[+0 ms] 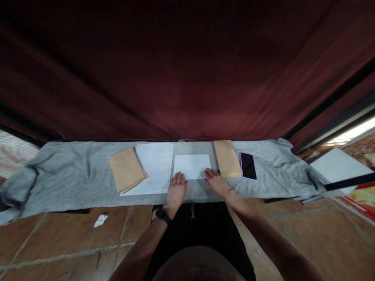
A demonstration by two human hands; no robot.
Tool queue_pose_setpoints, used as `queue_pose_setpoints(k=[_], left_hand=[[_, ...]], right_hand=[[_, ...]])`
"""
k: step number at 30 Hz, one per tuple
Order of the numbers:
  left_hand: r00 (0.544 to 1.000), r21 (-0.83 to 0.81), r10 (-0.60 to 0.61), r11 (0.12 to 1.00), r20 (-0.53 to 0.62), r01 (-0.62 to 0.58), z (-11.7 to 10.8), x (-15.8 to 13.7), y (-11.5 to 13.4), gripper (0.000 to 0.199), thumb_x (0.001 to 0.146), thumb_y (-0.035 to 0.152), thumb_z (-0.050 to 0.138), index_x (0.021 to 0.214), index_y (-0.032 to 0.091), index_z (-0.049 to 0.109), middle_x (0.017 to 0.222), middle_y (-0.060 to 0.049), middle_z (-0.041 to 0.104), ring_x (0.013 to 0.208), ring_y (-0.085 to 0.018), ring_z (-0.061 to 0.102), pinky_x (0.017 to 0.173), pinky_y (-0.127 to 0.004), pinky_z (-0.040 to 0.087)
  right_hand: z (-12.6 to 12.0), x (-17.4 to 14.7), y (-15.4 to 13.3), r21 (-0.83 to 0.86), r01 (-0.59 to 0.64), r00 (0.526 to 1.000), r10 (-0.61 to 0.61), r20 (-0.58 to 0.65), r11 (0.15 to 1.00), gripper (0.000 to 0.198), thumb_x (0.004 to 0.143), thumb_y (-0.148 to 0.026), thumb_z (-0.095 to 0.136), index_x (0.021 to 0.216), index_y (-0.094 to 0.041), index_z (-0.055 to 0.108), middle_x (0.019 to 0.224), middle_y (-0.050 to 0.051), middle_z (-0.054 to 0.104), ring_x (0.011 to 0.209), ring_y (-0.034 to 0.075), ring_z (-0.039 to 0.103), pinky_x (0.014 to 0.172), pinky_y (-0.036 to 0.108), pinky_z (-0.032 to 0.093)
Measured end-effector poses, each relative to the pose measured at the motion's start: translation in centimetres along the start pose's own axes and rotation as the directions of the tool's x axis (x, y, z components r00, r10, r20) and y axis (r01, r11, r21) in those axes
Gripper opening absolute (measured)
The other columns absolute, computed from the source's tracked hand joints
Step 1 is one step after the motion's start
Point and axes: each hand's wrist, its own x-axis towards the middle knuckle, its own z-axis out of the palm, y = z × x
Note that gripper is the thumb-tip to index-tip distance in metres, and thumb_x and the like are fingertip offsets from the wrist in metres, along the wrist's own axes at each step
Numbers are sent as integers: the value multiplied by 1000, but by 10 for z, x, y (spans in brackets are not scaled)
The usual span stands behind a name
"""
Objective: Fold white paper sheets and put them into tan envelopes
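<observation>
A white sheet of paper [191, 165], landscape and apparently folded, lies in front of me on the grey cloth. My left hand [177, 189] rests at its lower left corner, fingers stretched out. At the lower right corner, my right hand [216, 182] lies with its fingers extended over the paper's edge. Neither hand grips anything. To the left is a stack of larger white sheets [156, 168], partly covered by brown envelopes [126, 168]. Just beyond my right hand lies another pile of brown envelopes [227, 159].
A phone [248, 166] with a pale purple case lies right of the envelopes. Grey cloth [79, 175] covers the narrow table. A dark red curtain [187, 86] hangs behind it. A crumpled white scrap [101, 220] is on the tiled floor. A white board [340, 166] leans at right.
</observation>
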Motion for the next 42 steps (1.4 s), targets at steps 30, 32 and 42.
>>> queue_pose_setpoints(k=[30,32,42], left_hand=[[953,-267,303,918,-11,-295,-20,-52,23,53,88,1,41,135,18,59,145,-8,57,139,-21,48,116,-42,41],[942,-373,335,870,-31,-322,-26,-46,13,53,90,1,38,134,20,61,144,-5,58,140,-19,47,118,-43,40],[914,-573,392,727,-108,-379,-12,-18,-12,78,71,-12,36,131,29,63,143,0,59,143,-17,42,120,-52,34]], right_hand=[[-25,-66,-76,242,164,966,-106,-236,956,37,96,-13,49,129,-23,62,124,7,69,115,22,62,108,41,44],[-24,-68,-62,258,110,970,-48,-236,960,42,95,-10,48,133,-22,60,132,7,66,123,22,59,111,43,42],[-18,-74,-30,296,117,954,-25,-297,948,37,98,-12,49,128,-25,66,126,6,71,117,21,65,110,45,46]])
